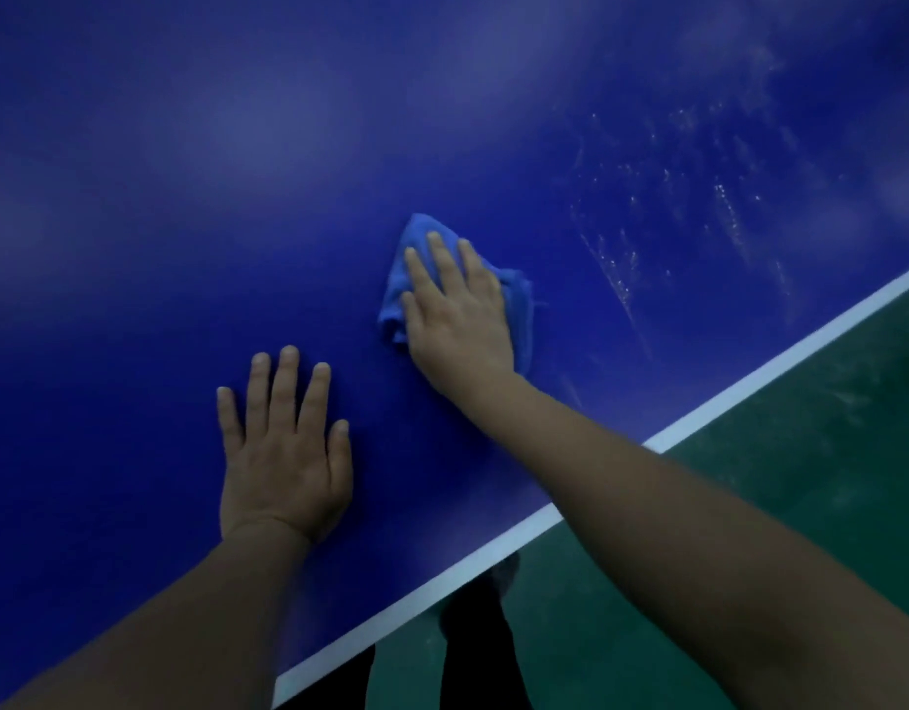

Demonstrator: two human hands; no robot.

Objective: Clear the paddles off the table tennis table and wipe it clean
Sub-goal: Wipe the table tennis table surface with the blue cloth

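Observation:
The dark blue table tennis table fills most of the head view. A crumpled blue cloth lies on it near the middle. My right hand presses flat on the cloth with straight fingers. My left hand rests palm down on the bare table surface, fingers spread, to the lower left of the cloth. No paddles are in view.
The table's white edge line runs diagonally from lower left to right. Beyond it is green floor and my dark trouser legs. Whitish streaks and specks mark the table at the upper right.

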